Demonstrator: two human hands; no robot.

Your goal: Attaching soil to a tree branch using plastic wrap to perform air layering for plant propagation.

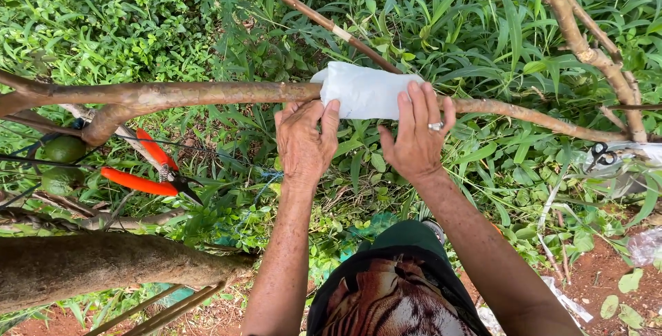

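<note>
A white plastic wrap (362, 91) is bundled around a thin horizontal tree branch (179, 93) at mid-frame. My left hand (303, 144) holds the wrap's left end from below, thumb and fingertips pressed on it. My right hand (416, 132), with a ring on one finger, grips the wrap's right end, fingers curled over the top. Both hands close the wrap around the branch.
Orange-handled pruning shears (148, 174) hang at the left near two green fruits (63, 150). Black-handled scissors (602, 154) hang on a branch at the right. A thick trunk (103, 263) crosses lower left. Tall grass and red soil lie below.
</note>
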